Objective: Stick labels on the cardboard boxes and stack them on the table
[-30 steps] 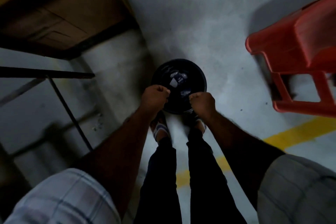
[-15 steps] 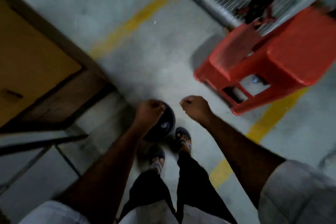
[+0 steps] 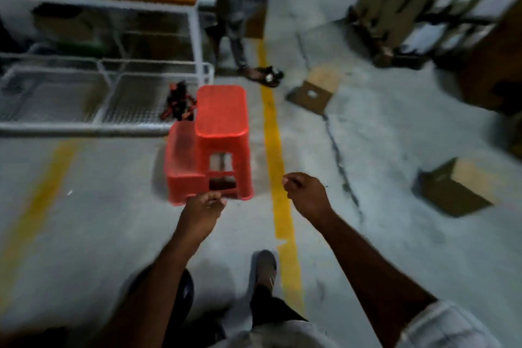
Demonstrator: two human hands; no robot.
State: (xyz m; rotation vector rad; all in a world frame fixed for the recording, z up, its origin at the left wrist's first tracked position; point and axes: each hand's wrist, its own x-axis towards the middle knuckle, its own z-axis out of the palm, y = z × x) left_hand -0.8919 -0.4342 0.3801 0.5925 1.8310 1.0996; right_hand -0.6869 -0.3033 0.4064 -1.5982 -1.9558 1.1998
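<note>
Both hands are out in front of me on the feed, over the grey floor point(image 3: 84, 206). The left hand point(image 3: 202, 210) is clenched, fingers curled under, with nothing in them that I can make out. The right hand point(image 3: 306, 195) is curled too, thumb against forefinger. There is a pale fleck at its tips, but the blur is heavy and I cannot tell whether it is pinching anything.

Neither hand touches a box. I count 2 cardboard boxes lying on the floor, well apart from each other. The far box point(image 3: 313, 90) lies right of the yellow line point(image 3: 272, 135) and has a small white patch point(image 3: 311, 93) on its top face. The near box point(image 3: 454, 192) sits further right, beyond the right hand.

A red stool point(image 3: 221, 133) stands just past the left hand, beside a white wire rack point(image 3: 99, 99). Another person's legs point(image 3: 236, 22) stand behind the stool.
</note>
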